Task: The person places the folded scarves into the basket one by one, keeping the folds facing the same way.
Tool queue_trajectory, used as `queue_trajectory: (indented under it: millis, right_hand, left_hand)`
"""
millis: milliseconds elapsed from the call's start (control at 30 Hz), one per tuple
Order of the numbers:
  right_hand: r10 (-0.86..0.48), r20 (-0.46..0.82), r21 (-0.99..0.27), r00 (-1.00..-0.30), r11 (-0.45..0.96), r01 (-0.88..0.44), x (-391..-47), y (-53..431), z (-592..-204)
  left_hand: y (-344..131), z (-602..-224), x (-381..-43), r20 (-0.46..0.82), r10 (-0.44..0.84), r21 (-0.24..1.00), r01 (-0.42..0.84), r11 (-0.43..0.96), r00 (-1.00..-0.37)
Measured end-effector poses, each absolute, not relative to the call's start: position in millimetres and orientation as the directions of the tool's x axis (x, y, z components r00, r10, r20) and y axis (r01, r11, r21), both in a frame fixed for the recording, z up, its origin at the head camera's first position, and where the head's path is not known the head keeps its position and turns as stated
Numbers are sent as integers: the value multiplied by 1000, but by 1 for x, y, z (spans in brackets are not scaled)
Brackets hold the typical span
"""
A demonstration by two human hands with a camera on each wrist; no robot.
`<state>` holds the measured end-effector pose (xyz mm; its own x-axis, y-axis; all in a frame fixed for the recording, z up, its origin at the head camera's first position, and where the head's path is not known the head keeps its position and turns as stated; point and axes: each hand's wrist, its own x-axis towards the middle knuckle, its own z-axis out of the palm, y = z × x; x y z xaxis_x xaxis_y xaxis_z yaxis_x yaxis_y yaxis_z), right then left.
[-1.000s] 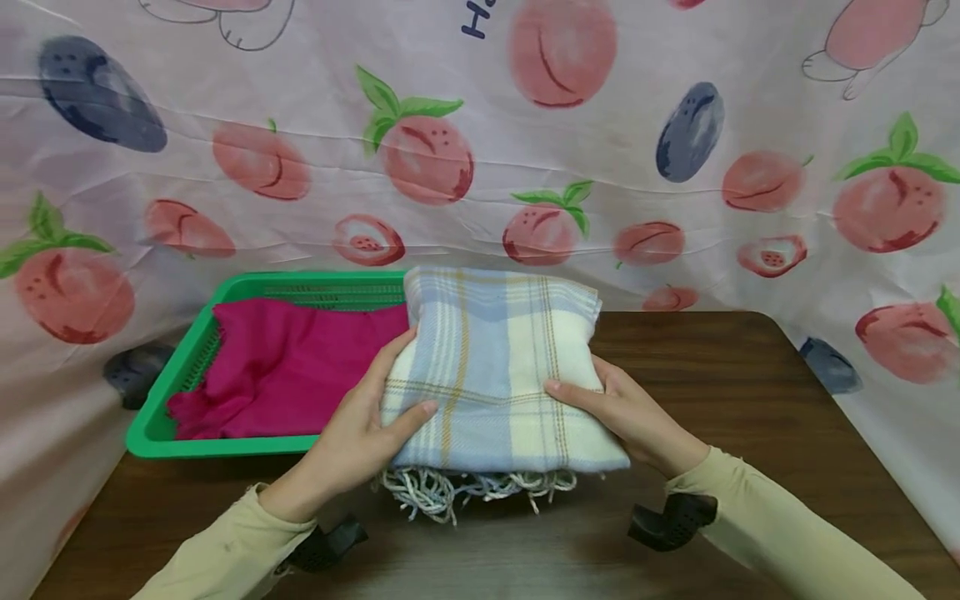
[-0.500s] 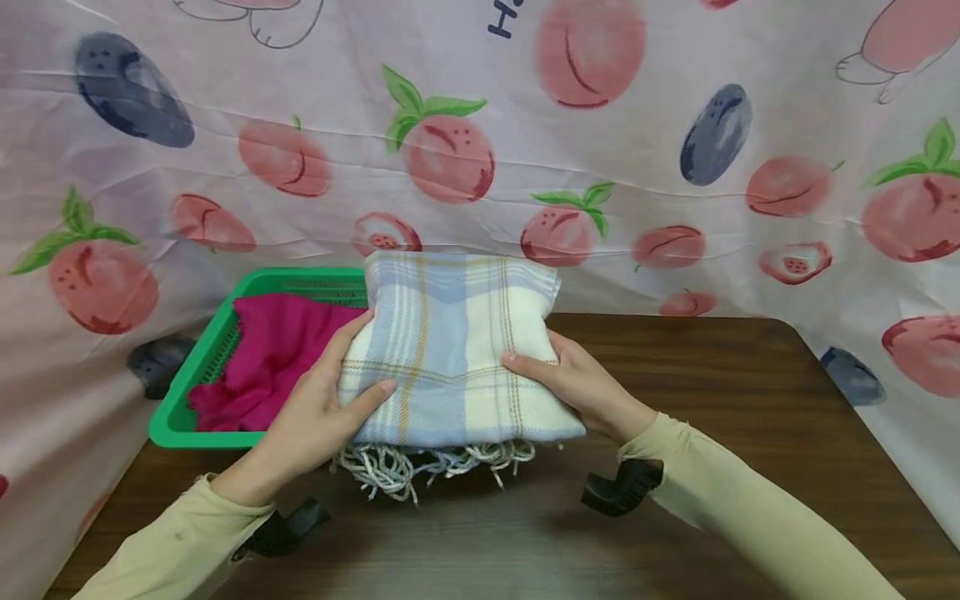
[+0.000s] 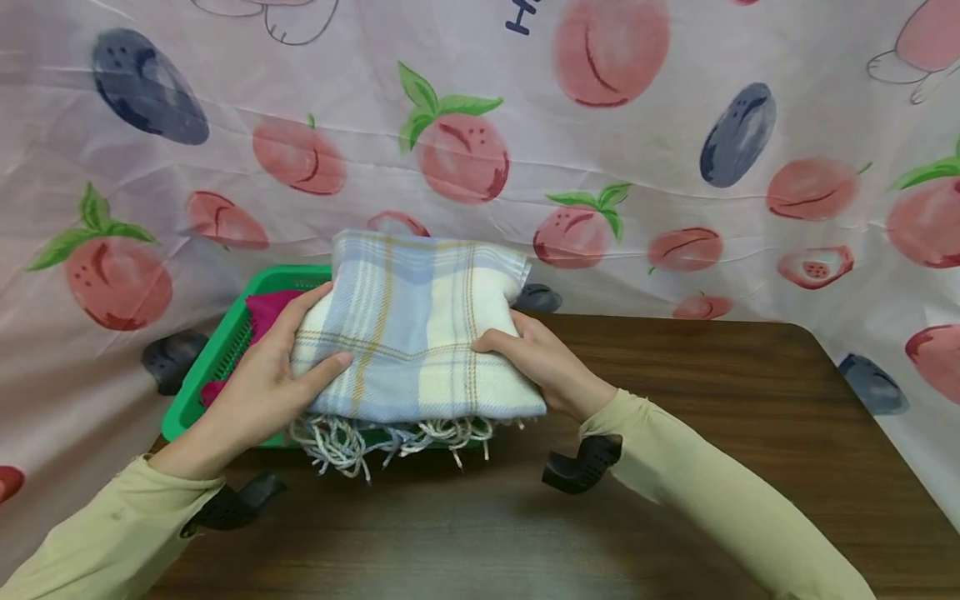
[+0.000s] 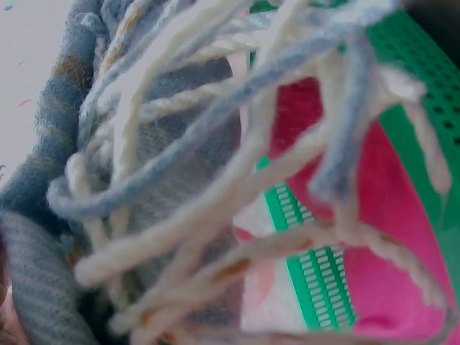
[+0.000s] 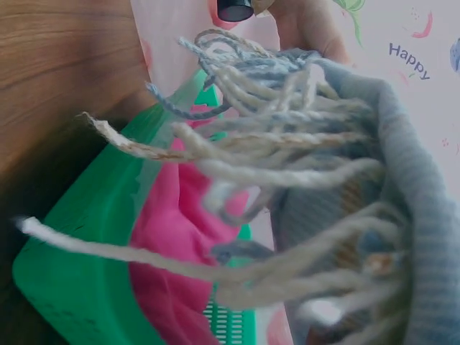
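Note:
A folded plaid scarf [image 3: 420, 333] in pale blue, cream and mustard is held up above a green plastic basket [image 3: 281, 275]. My left hand [image 3: 262, 383] grips its left side, thumb on top and fingers hidden beneath. On the right side my right hand [image 3: 543, 362] holds it the same way, thumb over the top layer. Twisted fringe [image 3: 390, 437] hangs from the near edge. Under the scarf a magenta cloth [image 3: 270, 312] lies in the basket, mostly hidden in the head view. Both wrist views show the magenta cloth [image 5: 180, 244] below the fringe, with the scarf apart from it.
The basket stands on a dark wooden table [image 3: 675, 400], toward its back left. Behind the table hangs a white curtain [image 3: 360, 142] printed with peaches and plums. Black wrist cameras [image 3: 581, 462] sit under both sleeves.
Both hands have carried the folded scarf leftward and a little up, from beside the basket to above it. It now covers most of the magenta cloth from the head view.

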<state>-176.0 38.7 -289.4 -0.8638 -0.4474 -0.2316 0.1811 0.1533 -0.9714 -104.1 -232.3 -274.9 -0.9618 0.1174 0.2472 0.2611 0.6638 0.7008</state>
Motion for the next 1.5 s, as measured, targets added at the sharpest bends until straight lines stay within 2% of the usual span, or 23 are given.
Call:
queue_trajectory:
  millis: [333, 500, 700, 933, 1200, 1500]
  right_hand:
    - [-553, -208, -978, -807, 91, 190, -186, 12, -283]
    - [-549, -167, -986, -819, 76, 150, -195, -4, -277]
    - [-544, -104, -993, -832, 14, 115, -207, -21, -269]
    - [-513, -139, -990, -847, 71, 119, -215, -34, -281]
    - [-509, -184, -979, -841, 168, 113, -208, -40, -305]
    - [-528, -254, -959, -810, 248, 139, -201, -47, -325]
  left_hand:
    - [-261, -268, -110, 256, 50, 649, 211, 731, -965]
    - [-273, -259, -119, 281, 19, 610, 194, 768, -960]
    - [-282, -250, -133, 314, -12, 660, 209, 722, -949]
    - [-290, -261, -140, 303, -48, 645, 168, 746, -952]
    - [-297, -278, -136, 166, -26, 572, 75, 817, -986]
    - [-307, -296, -130, -4, -2, 554, -4, 833, -1000]
